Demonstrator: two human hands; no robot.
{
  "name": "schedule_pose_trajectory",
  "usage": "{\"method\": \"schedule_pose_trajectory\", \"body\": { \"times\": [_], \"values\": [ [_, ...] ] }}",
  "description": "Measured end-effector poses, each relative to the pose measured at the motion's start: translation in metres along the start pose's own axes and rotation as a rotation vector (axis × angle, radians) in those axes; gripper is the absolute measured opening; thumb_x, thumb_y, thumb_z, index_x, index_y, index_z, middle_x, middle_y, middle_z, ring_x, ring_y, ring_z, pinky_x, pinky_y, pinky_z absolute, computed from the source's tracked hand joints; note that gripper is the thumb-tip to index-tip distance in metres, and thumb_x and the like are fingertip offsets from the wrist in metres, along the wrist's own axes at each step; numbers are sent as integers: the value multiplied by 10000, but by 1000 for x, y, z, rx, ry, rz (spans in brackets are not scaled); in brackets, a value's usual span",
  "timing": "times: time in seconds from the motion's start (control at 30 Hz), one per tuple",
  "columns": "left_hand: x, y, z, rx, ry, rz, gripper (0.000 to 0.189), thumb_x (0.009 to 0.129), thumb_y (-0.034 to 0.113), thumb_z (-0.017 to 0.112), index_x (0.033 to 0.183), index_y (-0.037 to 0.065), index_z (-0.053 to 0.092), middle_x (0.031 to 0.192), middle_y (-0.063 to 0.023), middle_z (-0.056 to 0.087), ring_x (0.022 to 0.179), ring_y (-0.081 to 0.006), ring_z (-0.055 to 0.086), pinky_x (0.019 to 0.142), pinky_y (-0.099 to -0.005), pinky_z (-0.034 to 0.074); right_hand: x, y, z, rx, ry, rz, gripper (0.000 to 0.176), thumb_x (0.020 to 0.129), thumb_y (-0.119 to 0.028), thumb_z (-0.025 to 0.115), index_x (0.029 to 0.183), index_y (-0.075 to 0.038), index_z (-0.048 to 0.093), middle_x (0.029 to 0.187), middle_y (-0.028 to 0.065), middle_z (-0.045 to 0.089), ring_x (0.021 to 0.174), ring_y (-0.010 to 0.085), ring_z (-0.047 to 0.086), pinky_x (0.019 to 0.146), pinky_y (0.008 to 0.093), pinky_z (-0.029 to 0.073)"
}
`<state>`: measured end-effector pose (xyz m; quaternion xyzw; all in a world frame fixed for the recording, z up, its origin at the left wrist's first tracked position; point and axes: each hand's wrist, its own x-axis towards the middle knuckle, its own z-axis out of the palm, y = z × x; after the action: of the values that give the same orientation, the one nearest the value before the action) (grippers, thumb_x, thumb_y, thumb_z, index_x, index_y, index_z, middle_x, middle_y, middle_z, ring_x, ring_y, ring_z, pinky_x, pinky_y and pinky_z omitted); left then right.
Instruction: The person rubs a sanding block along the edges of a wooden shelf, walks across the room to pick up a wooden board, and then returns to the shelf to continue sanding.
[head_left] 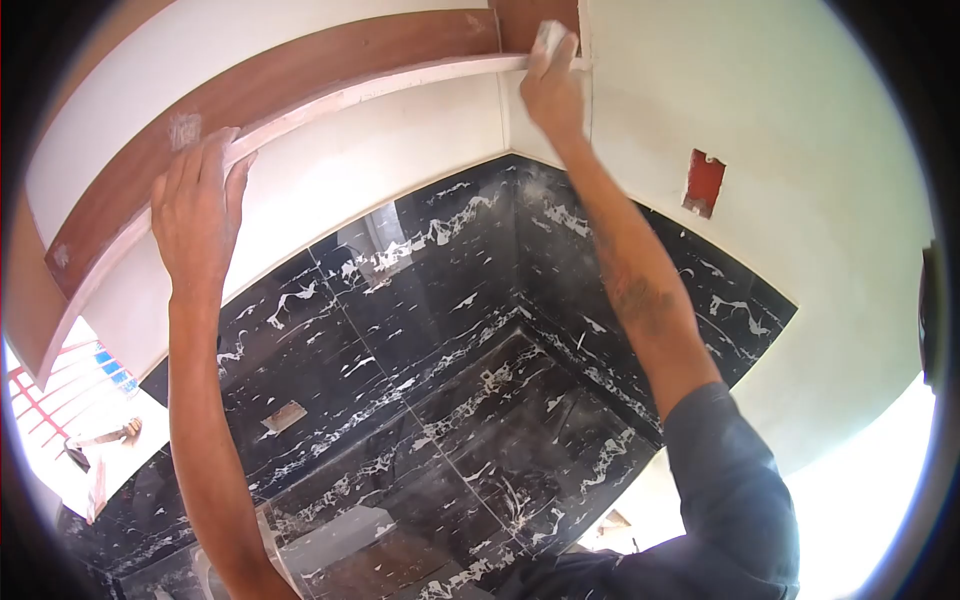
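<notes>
Both of my arms reach up to a brown wooden shelf (330, 62) with a pale, dusty front edge (360, 90). On the left, my left hand (200, 200) is closed over that edge, the fingers on top and the thumb along its side. Near the corner of the walls, my right hand (555, 100) pinches a small whitish pad (553, 38), perhaps folded sandpaper, against the shelf's right end. The fingers partly cover the pad. A pale scuffed patch (185, 131) marks the brown wood just above my left hand.
Below lies a black, white-veined tiled counter (500, 440), with matching wall tiles (430, 240) behind it. A small flat piece (284, 417) shows against the tiles. A red wall box (704, 184) is set in the right wall. Window bars (60, 390) show at left.
</notes>
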<state>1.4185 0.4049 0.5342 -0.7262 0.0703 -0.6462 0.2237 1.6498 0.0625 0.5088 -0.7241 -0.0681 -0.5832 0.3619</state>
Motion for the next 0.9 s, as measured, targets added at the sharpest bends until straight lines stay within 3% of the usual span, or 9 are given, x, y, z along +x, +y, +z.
{"method": "schedule_pose_trajectory", "body": {
  "times": [0.07,0.2,0.3,0.43,0.47,0.6,0.73,0.83,0.9],
  "values": [
    [3,0,-1,-1,11,4,310,912,260,721,1184,114,688,1129,-45,718,1061,-209,655,876,-366,466,-32,-12,-12,-36,-22,-85,762,1018,-453,474,1568,-12,184,953,432,600,784,574,640,715,589,551],
    [3,0,-1,-11,5,6,306,911,256,722,1177,110,688,1127,-45,717,1059,-211,656,874,-364,464,15,20,4,32,44,-89,750,1023,-448,463,1566,-10,187,991,452,584,799,582,638,729,587,550],
    [1,0,-1,-28,8,0,307,907,254,725,1175,109,687,1128,-46,716,1057,-212,656,867,-364,464,15,4,2,82,80,22,752,1018,-446,477,1563,-11,198,1009,452,583,796,572,644,726,584,551],
    [3,1,-2,-29,14,4,302,904,254,727,1166,107,689,1120,-44,718,1050,-210,658,851,-363,469,-18,13,-28,-173,-158,-22,733,1031,-431,447,1580,-29,174,1113,455,591,908,542,655,808,584,532],
    [5,0,-3,-21,18,5,300,904,255,727,1163,107,690,1119,-41,718,1048,-208,658,849,-363,469,-10,10,-33,-166,-223,44,734,1036,-457,428,1595,-60,168,1176,439,585,1044,543,631,895,568,513],
    [3,0,-1,-27,9,4,292,905,255,727,1153,106,694,1124,-32,718,1043,-201,658,846,-363,469,19,17,-43,163,-98,102,742,1034,-510,393,1582,-41,219,1235,411,583,1110,558,605,983,524,488],
    [3,-1,-2,-39,20,18,293,905,259,727,1150,101,694,1128,-31,718,1042,-200,658,848,-363,468,-9,-2,-43,-90,-253,-74,732,1032,-471,419,1573,-23,213,1043,392,653,988,571,635,909,565,507],
    [1,-2,-1,-35,-61,-32,310,938,260,685,1217,127,680,1207,-60,699,1120,-229,635,898,-379,450,18,24,-13,-48,-75,-72,799,1003,-496,459,1585,-24,183,950,413,634,871,553,662,808,577,544],
    [0,-3,-1,-51,-80,-40,316,937,259,685,1224,127,678,1207,-65,698,1122,-235,633,902,-381,449,17,5,-20,-56,-95,-32,741,1005,-495,467,1557,-47,261,945,428,620,837,547,660,786,582,546]
  ]
}}
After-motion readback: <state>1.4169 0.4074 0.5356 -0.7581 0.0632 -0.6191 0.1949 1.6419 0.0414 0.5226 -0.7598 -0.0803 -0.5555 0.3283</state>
